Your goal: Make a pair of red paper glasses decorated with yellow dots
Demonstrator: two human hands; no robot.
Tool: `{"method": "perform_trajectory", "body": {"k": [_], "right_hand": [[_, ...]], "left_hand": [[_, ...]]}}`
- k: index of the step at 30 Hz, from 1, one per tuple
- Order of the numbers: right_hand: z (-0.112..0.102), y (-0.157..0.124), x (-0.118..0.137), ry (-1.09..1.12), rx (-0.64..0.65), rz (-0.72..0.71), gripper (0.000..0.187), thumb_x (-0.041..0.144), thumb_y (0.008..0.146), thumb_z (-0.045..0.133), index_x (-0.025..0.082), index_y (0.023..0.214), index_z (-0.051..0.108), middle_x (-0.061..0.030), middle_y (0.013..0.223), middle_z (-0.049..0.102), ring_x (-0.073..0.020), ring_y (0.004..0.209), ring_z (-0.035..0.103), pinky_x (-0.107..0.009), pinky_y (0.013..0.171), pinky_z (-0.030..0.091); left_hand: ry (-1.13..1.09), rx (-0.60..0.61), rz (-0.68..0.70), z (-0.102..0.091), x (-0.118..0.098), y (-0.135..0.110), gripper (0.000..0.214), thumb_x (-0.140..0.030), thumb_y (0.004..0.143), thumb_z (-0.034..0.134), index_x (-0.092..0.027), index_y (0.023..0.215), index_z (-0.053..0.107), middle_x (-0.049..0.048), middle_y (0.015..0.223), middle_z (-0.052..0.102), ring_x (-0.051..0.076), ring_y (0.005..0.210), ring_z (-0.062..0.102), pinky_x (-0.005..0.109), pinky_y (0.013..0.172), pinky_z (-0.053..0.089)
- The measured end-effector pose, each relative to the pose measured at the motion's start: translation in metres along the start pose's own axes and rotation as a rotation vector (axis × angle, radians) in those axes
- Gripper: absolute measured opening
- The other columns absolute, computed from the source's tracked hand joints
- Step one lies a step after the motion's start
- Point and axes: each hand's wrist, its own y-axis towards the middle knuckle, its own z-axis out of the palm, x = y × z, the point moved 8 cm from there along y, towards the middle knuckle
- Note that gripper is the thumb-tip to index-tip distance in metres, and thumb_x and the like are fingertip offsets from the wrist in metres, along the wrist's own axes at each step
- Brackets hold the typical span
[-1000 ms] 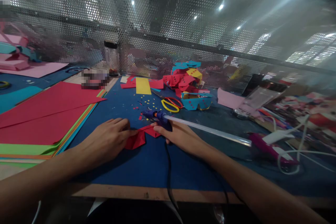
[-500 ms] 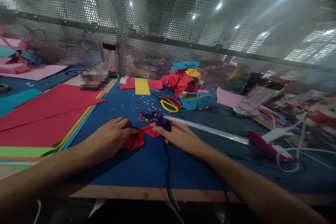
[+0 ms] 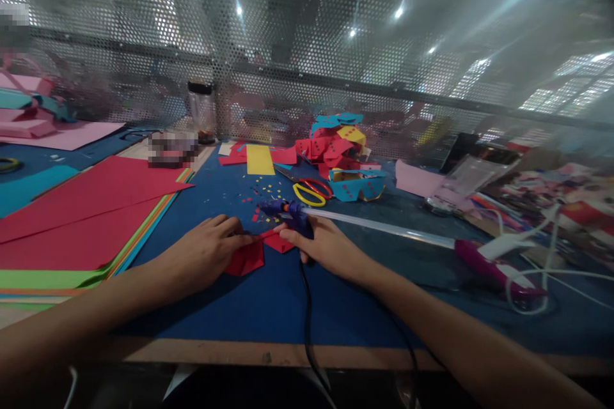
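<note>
A folded red paper piece lies on the blue table top, its upper edge running between my two hands. My left hand is closed on its left end, fingertips pressed along the fold. In my right hand is a blue glue gun, its nozzle pointing left above the paper. A long clear glue stick juts out of the gun's back toward the right, and a black cord hangs from its grip. My right thumb rests near the paper's right part.
Scissors with red and yellow handles lie beyond the gun, beside blue paper glasses and a pile of red paper shapes. Stacked coloured sheets are on the left. A magenta tool with white cable lies right.
Almost nothing differs; both hands, the glue gun and the red paper keep nearly the same places. The view has shifted very slightly.
</note>
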Motion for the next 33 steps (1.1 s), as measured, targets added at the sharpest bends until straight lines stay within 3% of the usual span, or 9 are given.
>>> {"method": "perform_trajectory", "body": {"k": [10,17,26,33], "right_hand": [[-0.003,0.002,-0.004,-0.019,-0.018,0.008,0.045,0.054,0.096,0.052,0.015,0.11,0.069,0.0024,0.054,0.06,-0.0192,0.063,0.065,-0.031,0.07,0.047],[-0.003,0.003,-0.005,-0.015,-0.022,0.013,0.043,0.052,0.096,0.054,0.014,0.107,0.072,0.0007,0.055,0.062,-0.0193,0.065,0.065,-0.031,0.075,0.048],[-0.003,0.005,-0.012,0.098,-0.033,0.045,0.043,0.049,0.096,0.055,0.011,0.109,0.07,0.0011,0.052,0.06,-0.0152,0.053,0.058,-0.026,0.061,0.046],[-0.001,0.008,-0.015,0.135,-0.029,0.051,0.04,0.045,0.097,0.055,0.01,0.109,0.069,0.0015,0.052,0.06,-0.0133,0.051,0.055,-0.024,0.057,0.044]], "left_hand": [[0.073,0.079,0.011,0.005,-0.002,0.007,0.047,-0.002,0.092,0.043,-0.02,0.131,0.063,0.0105,0.102,0.064,0.025,0.091,0.059,0.04,0.081,0.048],[0.036,0.043,0.034,0.003,0.001,0.009,0.041,-0.006,0.098,0.043,-0.023,0.128,0.064,0.0079,0.1,0.064,0.021,0.089,0.061,0.034,0.082,0.049],[-0.219,-0.005,0.13,0.0,0.019,0.019,0.031,-0.013,0.1,0.044,-0.023,0.115,0.069,0.0067,0.1,0.064,0.021,0.094,0.06,0.032,0.081,0.048],[-0.202,-0.059,0.129,0.005,0.024,0.02,0.03,-0.013,0.1,0.042,-0.022,0.112,0.068,0.0078,0.103,0.062,0.023,0.096,0.056,0.038,0.085,0.046]]}}
